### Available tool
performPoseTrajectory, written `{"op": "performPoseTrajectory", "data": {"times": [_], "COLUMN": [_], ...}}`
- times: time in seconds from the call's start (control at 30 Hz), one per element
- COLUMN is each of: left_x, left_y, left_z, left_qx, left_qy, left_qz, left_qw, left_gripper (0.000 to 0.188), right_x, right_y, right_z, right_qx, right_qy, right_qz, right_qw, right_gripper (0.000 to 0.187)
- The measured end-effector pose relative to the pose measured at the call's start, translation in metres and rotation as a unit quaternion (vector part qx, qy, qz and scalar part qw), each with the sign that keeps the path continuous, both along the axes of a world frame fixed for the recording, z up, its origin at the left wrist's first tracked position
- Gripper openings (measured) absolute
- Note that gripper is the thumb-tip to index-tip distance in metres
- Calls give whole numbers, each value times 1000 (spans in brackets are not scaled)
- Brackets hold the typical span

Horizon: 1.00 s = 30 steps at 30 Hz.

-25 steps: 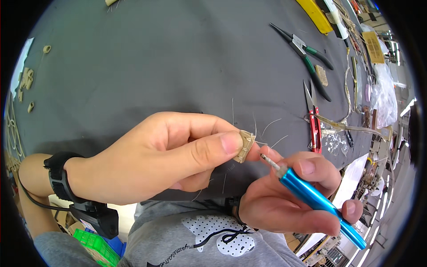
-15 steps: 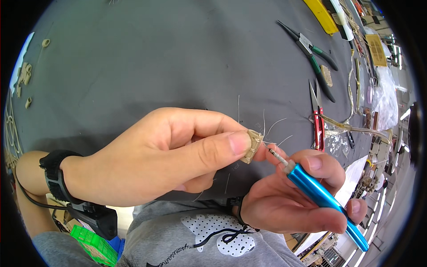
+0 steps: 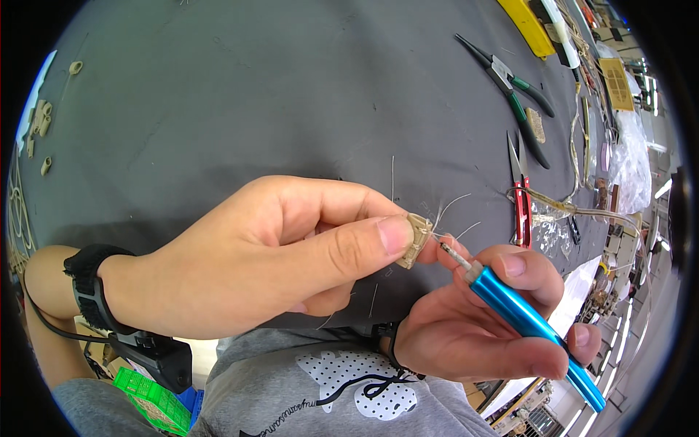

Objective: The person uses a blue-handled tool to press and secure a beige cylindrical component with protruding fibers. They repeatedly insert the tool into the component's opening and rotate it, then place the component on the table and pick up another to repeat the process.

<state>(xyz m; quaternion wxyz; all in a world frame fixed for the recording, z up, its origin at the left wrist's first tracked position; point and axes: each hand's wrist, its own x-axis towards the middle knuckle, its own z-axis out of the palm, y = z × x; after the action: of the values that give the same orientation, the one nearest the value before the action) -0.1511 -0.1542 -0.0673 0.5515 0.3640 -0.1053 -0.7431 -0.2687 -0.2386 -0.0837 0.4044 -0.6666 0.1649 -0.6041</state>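
Between the thumb and fingers of my left hand (image 3: 284,255) is a small beige piece (image 3: 416,242) with ridges along its right side. Thin pale strands (image 3: 450,207) fan out from its right edge. My right hand (image 3: 459,335) grips a shiny blue pen-shaped tool (image 3: 518,312) with a narrow, darkened metal tip. The tip points up and left toward the piece, a short gap away from it. A right fingertip is close beside the piece where the strands come out; whether it pinches a strand I cannot tell.
On the dark mat (image 3: 291,95), green-handled pliers (image 3: 499,73) and red-handled scissors (image 3: 521,197) lie to the right. A tan block (image 3: 535,125) is beside the pliers. Several small beige tubes (image 3: 44,120) are at the far left. Cords and clear plastic (image 3: 630,156) line the right edge.
One fine strand at the beige piece's right edge has swung down to the right, closer to its neighbours. Both hands and the blue tool have barely moved.
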Motion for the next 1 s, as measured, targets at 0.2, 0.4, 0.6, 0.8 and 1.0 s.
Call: {"op": "performPoseTrajectory", "data": {"times": [0.2, 0.4, 0.6, 0.8, 1.0], "left_x": [2, 8, 5, 1, -3], "left_y": [0, -3, -3, -6, -5], "left_z": [6, 12, 12, 10, 13], "left_qx": [16, 20, 29, 26, 35], "left_qy": [21, 34, 11, -18, -47], "left_qz": [10, -18, -23, -13, 8], "left_qw": [1000, 999, 999, 999, 998], "left_gripper": [27, 28, 27, 29, 28], "right_x": [-9, -9, -7, -13, -13], "right_y": [-9, -17, -20, -24, -26], "right_z": [9, 19, 10, 7, 16], "right_qx": [7, 156, 166, 236, 315], "right_qy": [-69, -95, -140, -177, -97], "right_qz": [31, 82, 112, 164, 117], "right_qw": [997, 980, 970, 941, 937], "right_gripper": [31, 30, 33, 33, 25]}}
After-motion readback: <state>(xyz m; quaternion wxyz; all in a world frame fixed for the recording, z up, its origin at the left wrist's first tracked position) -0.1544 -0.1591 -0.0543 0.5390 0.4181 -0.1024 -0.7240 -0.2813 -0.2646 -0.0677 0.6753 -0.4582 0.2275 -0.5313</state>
